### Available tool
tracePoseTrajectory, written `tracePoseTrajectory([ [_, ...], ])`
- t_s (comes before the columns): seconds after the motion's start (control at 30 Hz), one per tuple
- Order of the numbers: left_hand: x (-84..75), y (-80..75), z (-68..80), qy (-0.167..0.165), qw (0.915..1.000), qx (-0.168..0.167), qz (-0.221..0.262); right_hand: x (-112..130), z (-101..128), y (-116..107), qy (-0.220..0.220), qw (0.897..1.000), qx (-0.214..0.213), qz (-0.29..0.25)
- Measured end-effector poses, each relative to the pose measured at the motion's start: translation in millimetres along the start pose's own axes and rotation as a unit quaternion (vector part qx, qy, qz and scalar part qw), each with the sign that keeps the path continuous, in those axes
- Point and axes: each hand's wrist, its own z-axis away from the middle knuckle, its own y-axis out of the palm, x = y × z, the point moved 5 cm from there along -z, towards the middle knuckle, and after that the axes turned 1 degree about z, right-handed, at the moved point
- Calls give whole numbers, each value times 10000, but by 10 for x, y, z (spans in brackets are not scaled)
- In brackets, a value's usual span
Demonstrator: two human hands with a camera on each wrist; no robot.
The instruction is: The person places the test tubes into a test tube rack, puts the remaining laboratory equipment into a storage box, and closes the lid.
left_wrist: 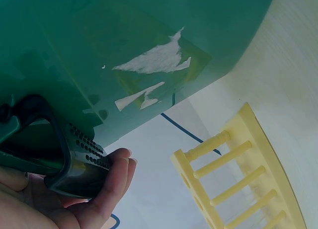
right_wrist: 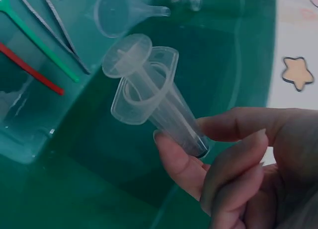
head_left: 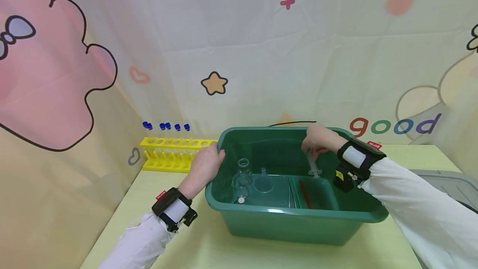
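Note:
Inside a deep green plastic bin (head_left: 295, 210), my right hand (head_left: 319, 138) pinches a clear plastic syringe (right_wrist: 176, 112) by its barrel between thumb and fingers. The syringe's plunger end points down toward the bin's contents. My left hand (head_left: 204, 163) grips the bin's left end, its fingers curled round the dark green handle (left_wrist: 82, 164). Below the syringe lie a clear funnel (head_left: 263, 183), metal tweezers (right_wrist: 49, 28), a green stick (right_wrist: 39, 40) and a red stick (right_wrist: 30, 67). Clear glassware (head_left: 242, 181) stands at the bin's left.
A yellow test tube rack (head_left: 164, 168) holding several blue-capped tubes (head_left: 177, 128) stands behind my left hand. To the right of the bin lies a grey plastic lid (head_left: 444, 182). A patterned cloth (head_left: 246, 45) hangs behind the table (head_left: 175, 244).

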Motion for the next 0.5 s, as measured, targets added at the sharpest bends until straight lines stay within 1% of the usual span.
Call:
tracePoseTrajectory([
  [0.17,0,0,2,-42,10000,-18,-17,-45,-98,147,446,9984,67,346],
  [0.27,-2,-4,9,-86,10000,-15,-27,-81,-131,216,551,9974,104,458],
  [0.4,-19,-9,6,-5,10000,-63,-21,-160,-184,300,730,9947,231,681],
  [0.5,-33,-13,3,44,9999,-95,-51,-227,-220,375,997,9905,358,873],
])
